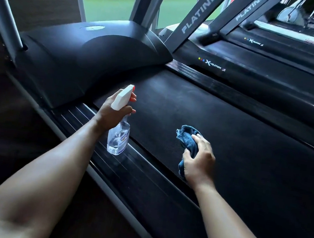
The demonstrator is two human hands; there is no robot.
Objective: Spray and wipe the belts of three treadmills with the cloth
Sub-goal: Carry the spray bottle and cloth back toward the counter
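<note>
The clear plastic spray bottle [119,131] is gripped by the left hand [113,115], nozzle aimed at the black treadmill belt [221,132]; the crumpled blue cloth [188,144] is clutched in the right hand [199,162], pressed there for wiping

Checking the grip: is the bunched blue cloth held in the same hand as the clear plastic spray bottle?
No, the right hand grips the bunched blue cloth, while the left hand holds the clear plastic spray bottle.

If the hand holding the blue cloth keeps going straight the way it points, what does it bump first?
Probably the black cover at the front of the belt. The right hand and cloth have only bare belt ahead, though depth is hard to judge.
</note>
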